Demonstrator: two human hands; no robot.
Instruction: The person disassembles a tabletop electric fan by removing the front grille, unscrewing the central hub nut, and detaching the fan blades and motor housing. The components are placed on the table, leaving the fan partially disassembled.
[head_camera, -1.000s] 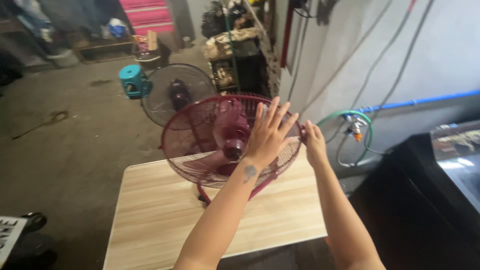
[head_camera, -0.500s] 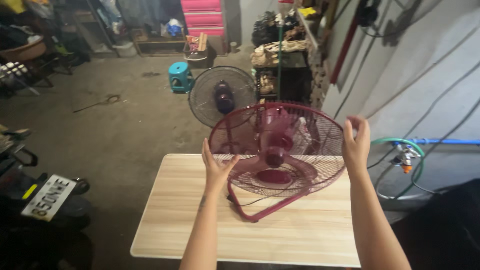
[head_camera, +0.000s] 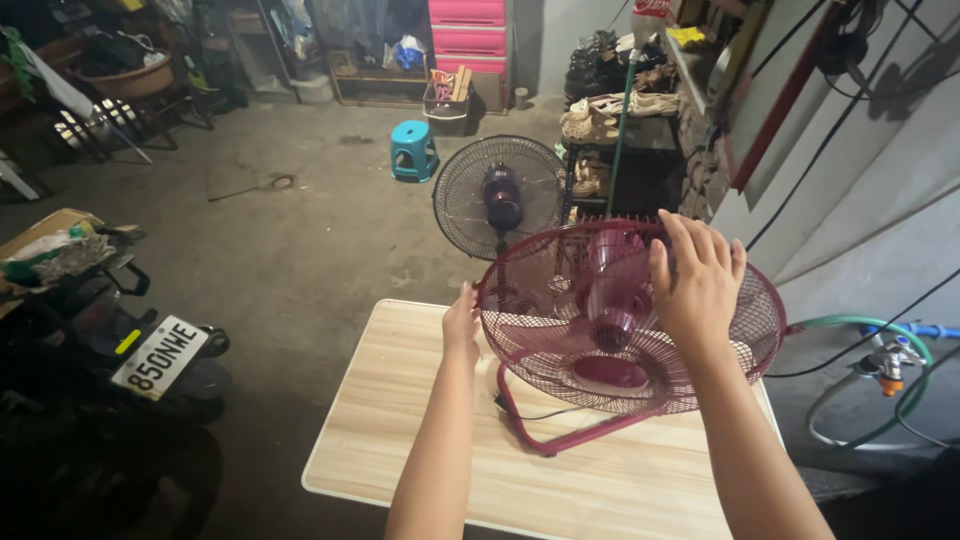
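Standing tilted back on a light wooden table, a dark red fan rests on its tube base toward the table's far right, wire cage facing up and toward the viewer. Left hand grips the cage's left rim, fingers closed on the wire; right hand lies flat on the upper right of the cage, fingers spread and not closed on anything. Just beyond the table, a black fan stands on the concrete floor, a teal stool farther off to its left, and a green hose coiled at right.
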